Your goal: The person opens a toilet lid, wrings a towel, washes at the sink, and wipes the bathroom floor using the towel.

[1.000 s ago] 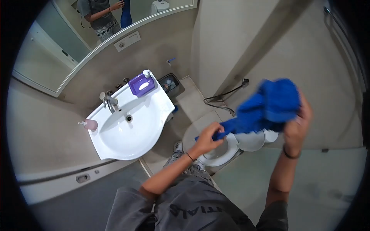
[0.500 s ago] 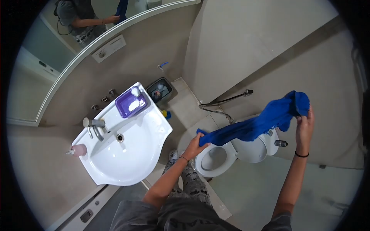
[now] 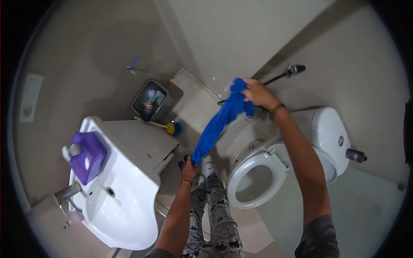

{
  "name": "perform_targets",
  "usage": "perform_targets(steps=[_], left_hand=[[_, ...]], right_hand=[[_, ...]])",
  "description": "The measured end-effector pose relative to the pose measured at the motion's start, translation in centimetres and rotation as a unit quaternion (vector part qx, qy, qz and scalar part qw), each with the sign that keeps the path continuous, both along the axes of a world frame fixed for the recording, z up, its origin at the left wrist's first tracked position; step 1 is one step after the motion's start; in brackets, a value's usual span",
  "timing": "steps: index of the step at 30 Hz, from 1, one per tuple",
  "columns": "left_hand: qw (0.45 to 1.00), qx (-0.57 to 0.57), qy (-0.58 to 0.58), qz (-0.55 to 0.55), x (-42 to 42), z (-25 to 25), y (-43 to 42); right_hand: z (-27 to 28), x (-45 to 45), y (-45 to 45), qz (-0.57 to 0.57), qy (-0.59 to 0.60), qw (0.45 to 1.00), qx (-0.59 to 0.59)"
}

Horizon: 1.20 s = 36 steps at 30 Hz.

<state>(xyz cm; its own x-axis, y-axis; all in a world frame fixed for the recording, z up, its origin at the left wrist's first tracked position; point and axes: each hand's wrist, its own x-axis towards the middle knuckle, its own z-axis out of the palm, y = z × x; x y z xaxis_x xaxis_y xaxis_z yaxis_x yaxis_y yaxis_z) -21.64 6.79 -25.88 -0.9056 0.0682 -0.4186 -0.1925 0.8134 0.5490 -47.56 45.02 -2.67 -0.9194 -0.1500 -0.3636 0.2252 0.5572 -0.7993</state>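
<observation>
A blue cloth is stretched slantwise between my two hands, above the floor and to the left of the toilet. Its lower end is in my left hand, fingers closed round it near my shoes. Higher up and to the right, my right hand grips the bunched top end. The cloth looks gathered into a long strip. Some dark fabric shows beside my left hand; whether it belongs to the cloth I cannot tell.
On the left stands a white sink with a purple jug on its rim and a faucet. A bin and a yellow-and-blue brush are beyond it. To the right is a toilet, its lid raised, with a dark bottle on the tank.
My view has turned right and down. Both hands have swung the cloth leftward, away from over the toilet, and it now hangs narrower and steeper. Each hand still grips it.
</observation>
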Motion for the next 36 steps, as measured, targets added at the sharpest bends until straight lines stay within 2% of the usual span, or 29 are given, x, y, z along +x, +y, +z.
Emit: perform_targets(steps=[1,2,3,5,6,7,8,9,10,12,13,15,16,17,18,20,21,23,24,25,27,28,31,33,34,36], left_hand=[[1.000,-0.003,-0.006,-0.011,-0.5,-1.1,0.0],[1.000,-0.007,-0.016,0.020,-1.8,-1.2,0.4],[0.998,-0.012,-0.023,0.052,-3.2,-1.4,1.0],[0.982,0.038,0.135,0.127,-5.1,-3.7,1.8],[0.983,-0.004,0.037,0.182,-6.9,-1.7,2.8],[0.977,0.008,0.095,0.188,-8.0,-1.8,3.0],[0.969,0.020,0.152,0.196,-8.8,-2.4,3.1],[0.962,0.003,0.210,0.172,-9.6,-3.3,3.0],[0.963,0.001,0.207,0.172,-10.3,-3.8,3.2],[0.933,0.023,0.306,0.186,-10.9,-5.1,3.8],[0.938,0.037,0.300,0.170,-10.7,-6.5,3.9],[0.948,0.080,0.279,0.131,-10.1,-9.5,4.0],[0.954,0.037,0.292,0.058,-9.5,-12.3,3.4],[0.964,0.054,0.260,0.030,-8.8,-15.1,3.4],[0.979,0.065,0.192,-0.004,-8.1,-17.7,3.1],[0.994,0.009,0.061,-0.086,-6.6,-23.4,1.7],[0.994,0.008,0.071,-0.086,-6.0,-25.4,0.9],[0.976,-0.077,-0.065,-0.191,-5.3,-27.9,0.0],[0.952,-0.164,-0.049,-0.254,-5.1,-28.7,-0.4],[0.951,-0.166,-0.041,-0.257,-4.9,-28.7,-0.7],[0.918,-0.196,0.029,-0.343,-4.8,-28.8,-1.7],[0.914,-0.201,0.035,-0.350,-4.8,-29.8,-2.4],[0.904,-0.179,0.043,-0.387,-4.8,-32.4,-4.5],[0.954,-0.024,0.016,-0.300,-4.6,-33.3,-5.3],[0.952,-0.025,0.014,-0.306,-4.6,-33.9,-5.7],[0.913,-0.103,0.055,-0.390,-4.9,-34.8,-6.6]], right_hand=[[-3.7,-0.6,-0.9,-0.004,0.003,1.000,0.016],[-2.8,-0.8,-3.2,-0.083,-0.096,0.992,0.030],[-5.3,-1.3,-4.4,-0.119,-0.111,0.987,-0.020],[-12.7,-2.5,-5.6,-0.110,-0.033,0.991,-0.064],[-15.4,-3.2,-6.1,-0.085,0.077,0.993,-0.015],[-17.8,-3.4,-6.7,-0.058,0.185,0.980,0.034],[-18.7,-3.1,-7.7,-0.092,0.248,0.964,0.028],[-20.0,-2.9,-8.4,-0.092,0.245,0.965,0.026],[-21.3,-2.6,-9.0,-0.104,0.263,0.959,-0.028],[-24.2,-1.6,-10.1,-0.116,0.283,0.945,-0.114],[-26.5,-0.9,-10.3,-0.113,0.282,0.946,-0.116],[-32.5,0.6,-10.3,-0.115,0.280,0.953,-0.018],[-35.8,1.8,-10.2,-0.112,0.253,0.960,0.047],[-39.4,3.3,-10.1,-0.127,0.231,0.964,0.042],[-42.4,4.8,-10.0,-0.143,0.210,0.966,0.037],[-45.4,7.4,-10.0,-0.152,0.063,0.981,0.108],[-48.0,8.5,-10.2,-0.157,0.017,0.977,0.140],[-52.0,10.0,-11.2,-0.158,-0.044,0.971,0.172],[-53.5,10.5,-11.6,-0.153,-0.058,0.971,0.172],[-52.5,10.7,-12.3,-0.132,-0.094,0.973,0.166],[-53.1,10.7,-14.5,-0.094,-0.061,0.978,0.178],[-53.2,10.2,-15.7,-0.069,-0.041,0.979,0.189],[-53.8,8.5,-20.0,-0.006,0.054,0.974,0.218],[-53.7,7.1,-22.5,0.041,0.107,0.962,0.249],[-53.8,6.3,-23.8,0.060,0.134,0.952,0.269],[-54.1,5.4,-24.8,0.084,0.123,0.940,0.306]])
